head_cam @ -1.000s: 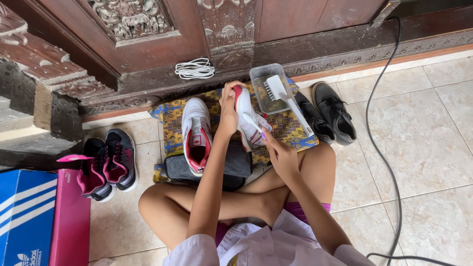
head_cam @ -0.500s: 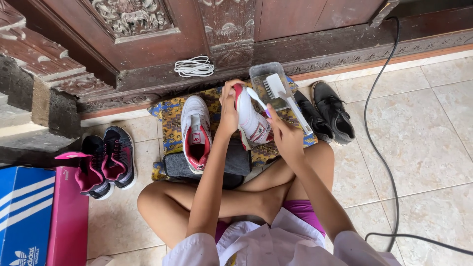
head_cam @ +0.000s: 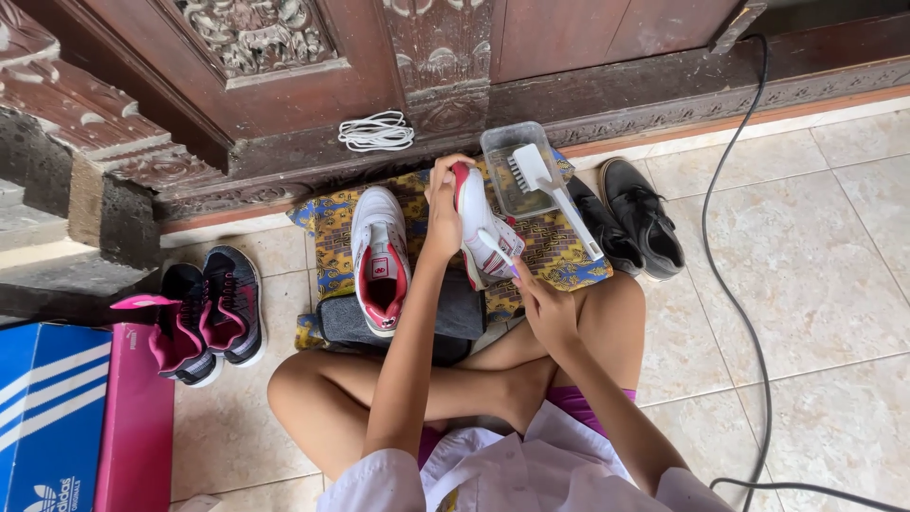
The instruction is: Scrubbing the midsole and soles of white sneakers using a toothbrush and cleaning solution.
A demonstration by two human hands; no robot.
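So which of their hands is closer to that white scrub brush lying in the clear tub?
Left. The left hand grips the raised shoe just beside the brush; the right hand sits lower, nearer the knee.

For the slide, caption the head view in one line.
Seated cross-legged on tile, left hand holds a white-and-red sneaker while right hand works a small brush on it.

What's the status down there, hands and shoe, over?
Left hand grips white-and-red sneaker, held up on edge. Right hand holds small brush against its side. Second sneaker rests on patterned cloth. Nothing blocking.
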